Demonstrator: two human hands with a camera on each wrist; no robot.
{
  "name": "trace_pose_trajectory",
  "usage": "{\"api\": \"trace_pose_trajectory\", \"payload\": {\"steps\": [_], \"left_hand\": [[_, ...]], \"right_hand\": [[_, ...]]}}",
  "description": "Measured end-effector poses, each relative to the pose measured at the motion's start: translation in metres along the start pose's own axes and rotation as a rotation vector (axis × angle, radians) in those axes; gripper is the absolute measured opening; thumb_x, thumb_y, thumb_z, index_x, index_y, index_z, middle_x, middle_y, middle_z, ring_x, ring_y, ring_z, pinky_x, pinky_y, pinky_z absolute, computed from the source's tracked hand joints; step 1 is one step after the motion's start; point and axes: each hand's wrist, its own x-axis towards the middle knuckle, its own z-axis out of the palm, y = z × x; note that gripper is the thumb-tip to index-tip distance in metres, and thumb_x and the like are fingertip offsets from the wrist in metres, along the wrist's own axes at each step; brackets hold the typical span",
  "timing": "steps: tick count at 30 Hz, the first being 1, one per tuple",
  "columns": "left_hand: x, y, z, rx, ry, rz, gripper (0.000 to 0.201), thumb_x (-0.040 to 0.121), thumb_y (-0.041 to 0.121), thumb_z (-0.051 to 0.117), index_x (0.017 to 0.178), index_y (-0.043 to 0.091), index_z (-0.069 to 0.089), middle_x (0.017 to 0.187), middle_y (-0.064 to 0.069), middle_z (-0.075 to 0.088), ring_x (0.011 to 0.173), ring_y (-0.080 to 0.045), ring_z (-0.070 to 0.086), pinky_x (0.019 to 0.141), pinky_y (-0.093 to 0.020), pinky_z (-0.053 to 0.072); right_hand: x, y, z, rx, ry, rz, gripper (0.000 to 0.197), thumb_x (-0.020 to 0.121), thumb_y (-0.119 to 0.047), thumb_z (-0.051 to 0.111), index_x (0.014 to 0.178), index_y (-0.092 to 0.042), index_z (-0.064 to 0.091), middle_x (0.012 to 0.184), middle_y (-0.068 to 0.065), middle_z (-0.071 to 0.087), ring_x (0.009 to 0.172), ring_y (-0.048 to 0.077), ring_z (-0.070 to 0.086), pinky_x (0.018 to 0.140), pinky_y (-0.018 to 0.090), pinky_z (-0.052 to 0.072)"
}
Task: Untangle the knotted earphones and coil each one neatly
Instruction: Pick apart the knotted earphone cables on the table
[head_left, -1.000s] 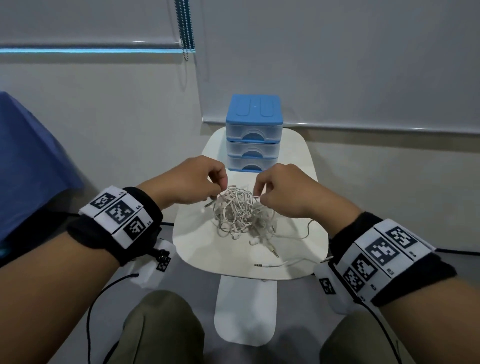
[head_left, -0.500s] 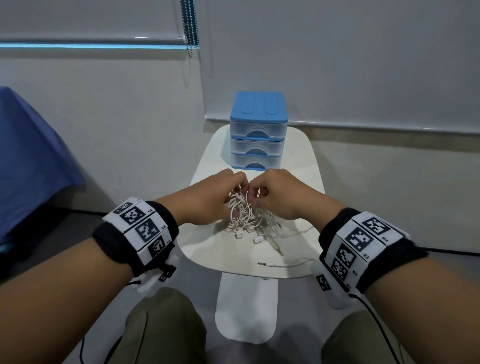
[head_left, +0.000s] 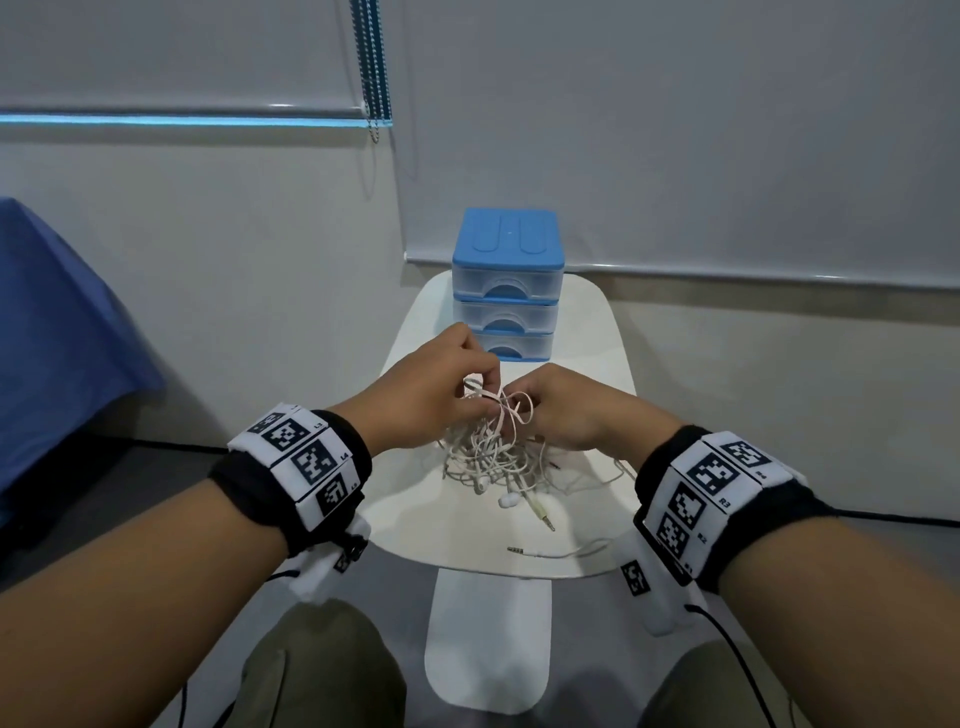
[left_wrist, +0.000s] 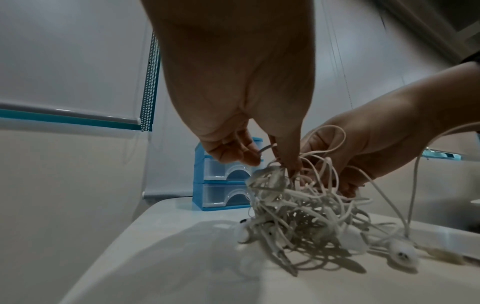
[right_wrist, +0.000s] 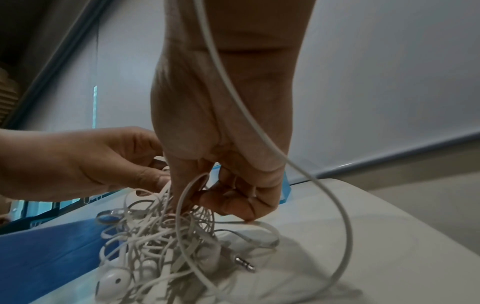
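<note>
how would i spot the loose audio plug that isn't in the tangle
Start at the white table with the blue drawer unit at its far end. Both hands pick at the earphone tangle mid-table. At the near edge lies the loose plug, flat on its own thin cable, apart from the pile, unlike the plug sticking out of the tangle.

Wristband marker labels

The left wristband (head_left: 306, 460) is showing "L3" and "L4" beside its square coded markers, while the right wristband (head_left: 711, 488) is showing "R2", "R3" and "R4"; other small print is staying too blurred to read.
</note>
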Motion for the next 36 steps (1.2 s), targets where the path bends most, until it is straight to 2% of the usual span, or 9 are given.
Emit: {"api": "trace_pose_trajectory", "payload": {"steps": [3,5,8,13,17,21,26,31,36], "left_hand": [[0.0,0.004,-0.001,0.058,0.085,-0.029,0.029,0.084,0.04,0.082,0.087,0.029,0.056,0.098,0.009,0.049,0.079,-0.012,0.053,0.069,-0.029,0.045],[-0.001,0.006,0.0,0.082,0.111,-0.069,0.037,0.084,0.04,0.081,0.072,0.024,0.05,0.073,0.01,0.052,0.063,-0.01,0.046,0.059,-0.031,0.037],[-0.006,0.008,0.001,0.0,-0.014,-0.098,0.043,0.091,0.035,0.073,0.057,0.018,0.054,0.051,0.008,0.053,0.05,-0.008,0.043,0.056,-0.03,0.037],[-0.019,0.015,-0.001,-0.12,-0.19,-0.057,0.025,0.08,0.045,0.085,0.083,0.026,0.069,0.075,0.007,0.066,0.059,-0.001,0.051,0.06,-0.017,0.043],[-0.013,0.012,0.003,0.027,-0.125,-0.023,0.02,0.083,0.029,0.084,0.073,0.03,0.066,0.072,0.013,0.067,0.066,-0.003,0.057,0.065,-0.022,0.043],[-0.009,0.014,-0.009,-0.141,-0.107,-0.095,0.015,0.092,0.025,0.078,0.08,0.02,0.07,0.067,0.019,0.068,0.055,0.001,0.057,0.056,-0.011,0.04],[-0.006,0.017,-0.018,-0.345,-0.062,-0.15,0.01,0.095,0.019,0.075,0.091,0.01,0.071,0.075,-0.01,0.07,0.06,-0.009,0.056,0.055,-0.019,0.043],[-0.004,0.015,-0.013,-0.44,-0.072,-0.218,0.008,0.098,0.021,0.069,0.094,0.014,0.072,0.068,0.002,0.064,0.066,-0.017,0.053,0.064,-0.034,0.041],[-0.008,0.018,-0.015,-0.453,-0.068,-0.265,0.012,0.102,0.021,0.063,0.097,0.012,0.069,0.07,-0.003,0.065,0.063,-0.014,0.059,0.058,-0.03,0.046]], "right_hand": [[-0.002,0.003,-0.001,0.082,-0.055,0.037,0.016,0.091,-0.007,0.068,0.076,-0.014,0.068,0.067,0.0,0.057,0.067,0.02,0.045,0.058,0.029,0.037],[-0.003,0.006,0.0,0.181,-0.077,0.081,0.017,0.089,-0.002,0.064,0.078,-0.015,0.067,0.071,0.009,0.058,0.066,0.025,0.044,0.052,0.029,0.033],[-0.002,0.01,0.001,0.215,-0.074,0.14,0.013,0.089,-0.002,0.059,0.083,-0.013,0.063,0.072,0.011,0.057,0.059,0.023,0.045,0.048,0.025,0.031],[0.003,0.011,0.004,0.234,-0.083,0.201,0.011,0.086,-0.007,0.054,0.09,-0.01,0.064,0.08,0.017,0.056,0.073,0.029,0.046,0.052,0.028,0.032],[0.003,0.014,0.003,0.22,-0.111,0.157,0.008,0.092,-0.004,0.062,0.089,-0.003,0.069,0.078,0.016,0.065,0.071,0.027,0.056,0.058,0.031,0.042],[0.001,0.02,-0.003,0.223,0.014,0.089,0.003,0.09,-0.007,0.073,0.088,-0.005,0.073,0.077,0.01,0.066,0.071,0.021,0.06,0.058,0.027,0.048],[-0.002,0.021,-0.005,0.303,0.079,0.022,0.011,0.088,0.0,0.073,0.082,-0.009,0.072,0.067,0.002,0.066,0.061,0.016,0.063,0.055,0.028,0.043],[0.0,0.018,-0.003,0.297,0.057,0.009,0.019,0.09,-0.002,0.072,0.076,-0.014,0.071,0.063,-0.001,0.065,0.057,0.011,0.06,0.056,0.028,0.042],[0.001,0.021,-0.005,0.265,0.101,0.056,0.012,0.092,0.002,0.064,0.086,-0.006,0.071,0.077,0.011,0.068,0.065,0.017,0.063,0.053,0.025,0.046]]}}
